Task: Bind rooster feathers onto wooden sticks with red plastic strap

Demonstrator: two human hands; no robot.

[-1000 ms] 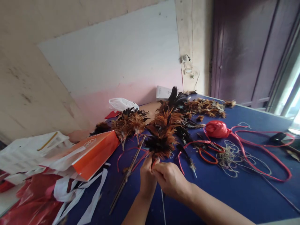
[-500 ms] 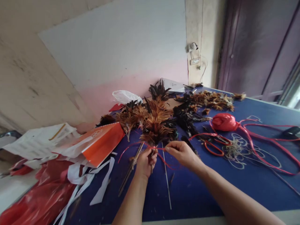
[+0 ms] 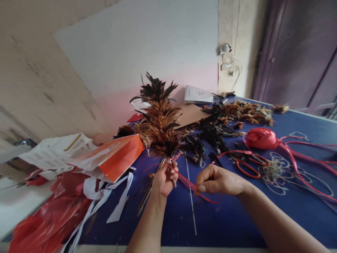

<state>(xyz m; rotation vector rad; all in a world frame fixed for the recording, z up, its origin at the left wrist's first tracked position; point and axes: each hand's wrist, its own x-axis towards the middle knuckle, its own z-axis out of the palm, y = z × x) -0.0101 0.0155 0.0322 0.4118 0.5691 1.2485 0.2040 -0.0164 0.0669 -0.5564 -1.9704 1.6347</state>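
Observation:
My left hand is closed round the stem of a bundle of brown and black feathers, holding it upright above the blue table. A red plastic string runs from the bundle's base to my right hand, which pinches it and holds it taut a little to the right. Both hands hover just above the tabletop near its front.
Loose feathers lie at the back. A red string ball, red-handled scissors and pale cord loops sit to the right. An orange paper bag, white papers and red plastic crowd the left. Thin sticks lie beside my left hand.
The feather bundle has been raised from lying flat to upright. My right hand has moved right and toward me, drawing the red string out. The view has shifted left.

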